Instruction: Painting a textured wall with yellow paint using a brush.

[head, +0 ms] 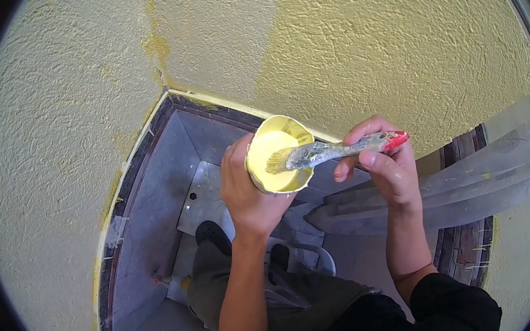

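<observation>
My left hand [254,200] is wrapped around a round cup of pale yellow paint [263,151], held up in front of me. Its rim looks uneven, and yellow paint coats the inner wall. In my right hand [384,163] is a paintbrush [321,153] with a paint-smeared handle and a red end. The brush lies nearly level across the cup's right rim, its yellowed bristles [278,161] over or in the paint; how deep they dip I cannot tell.
Textured walls meet at a corner; the right wall [392,48] has a stronger yellow area. Dark border tiles [221,106] run below, above grey wall tiles [155,214]. Translucent plastic sheeting [440,196] hangs at right. Below are my feet in dark shoes [212,235] and a white rim [324,258].
</observation>
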Motion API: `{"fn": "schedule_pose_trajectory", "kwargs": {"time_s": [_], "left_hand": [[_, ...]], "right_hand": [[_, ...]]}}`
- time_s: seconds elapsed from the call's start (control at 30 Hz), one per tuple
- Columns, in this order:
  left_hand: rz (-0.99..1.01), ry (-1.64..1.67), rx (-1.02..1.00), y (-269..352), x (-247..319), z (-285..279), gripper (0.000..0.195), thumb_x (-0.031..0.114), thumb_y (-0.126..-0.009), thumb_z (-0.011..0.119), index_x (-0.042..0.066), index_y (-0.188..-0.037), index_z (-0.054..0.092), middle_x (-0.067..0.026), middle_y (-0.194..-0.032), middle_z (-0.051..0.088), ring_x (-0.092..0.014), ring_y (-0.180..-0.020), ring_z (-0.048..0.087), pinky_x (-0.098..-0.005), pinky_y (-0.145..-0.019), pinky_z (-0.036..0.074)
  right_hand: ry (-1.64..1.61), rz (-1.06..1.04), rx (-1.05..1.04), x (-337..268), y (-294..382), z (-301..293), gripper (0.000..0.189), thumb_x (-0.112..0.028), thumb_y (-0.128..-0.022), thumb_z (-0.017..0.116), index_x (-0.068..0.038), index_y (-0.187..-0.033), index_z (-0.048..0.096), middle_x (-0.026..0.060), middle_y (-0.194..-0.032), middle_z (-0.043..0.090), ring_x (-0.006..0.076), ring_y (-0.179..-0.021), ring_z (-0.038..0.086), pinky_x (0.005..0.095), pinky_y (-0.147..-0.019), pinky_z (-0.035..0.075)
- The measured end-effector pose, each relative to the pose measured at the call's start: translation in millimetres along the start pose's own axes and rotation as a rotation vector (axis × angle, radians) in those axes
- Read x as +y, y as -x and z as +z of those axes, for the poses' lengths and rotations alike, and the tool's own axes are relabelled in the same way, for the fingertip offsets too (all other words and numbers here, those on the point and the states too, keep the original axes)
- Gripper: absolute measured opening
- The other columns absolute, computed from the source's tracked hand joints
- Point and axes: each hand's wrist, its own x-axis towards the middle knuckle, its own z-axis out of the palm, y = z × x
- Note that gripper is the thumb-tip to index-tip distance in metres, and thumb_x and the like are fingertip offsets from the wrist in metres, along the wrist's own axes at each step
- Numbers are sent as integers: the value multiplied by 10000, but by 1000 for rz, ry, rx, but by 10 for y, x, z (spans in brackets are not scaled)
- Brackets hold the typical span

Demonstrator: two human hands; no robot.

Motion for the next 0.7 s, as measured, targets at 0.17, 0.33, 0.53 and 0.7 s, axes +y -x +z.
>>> {"fn": "schedule_pose_trajectory", "kwargs": {"time_s": [0.17,0.33,0.53,0.7], "left_hand": [[35,-16,-64,42,112,10,827,177,-545,924,6,-1248,523,-177,-1169,619,-410,-1053,604,-507,-957,467],[15,85,-116,114,176,92,790,169,-581,904,-3,-1253,526,-185,-1167,623,-416,-1060,603,-534,-980,450],[18,65,-140,218,329,216,866,136,-571,962,-3,-1295,508,-133,-1158,643,-243,-1018,657,-352,-891,521],[28,56,-165,225,565,182,858,147,-580,962,3,-1296,511,-136,-1181,636,-240,-1042,655,-351,-896,526]], "right_hand": [[-40,-170,64,-20,74,-18,214,-42,-914,604,45,-1107,577,163,-932,669,202,-781,704,322,-699,583],[113,-174,97,-40,167,-87,222,-36,-907,619,49,-1107,578,149,-965,649,186,-784,686,316,-715,569],[57,-193,90,-124,319,-237,229,-12,-902,626,44,-1120,585,125,-963,658,173,-804,684,297,-742,556],[92,-190,103,-279,436,-283,230,-44,-897,640,50,-1101,593,130,-954,661,175,-778,684,292,-711,556]]}}
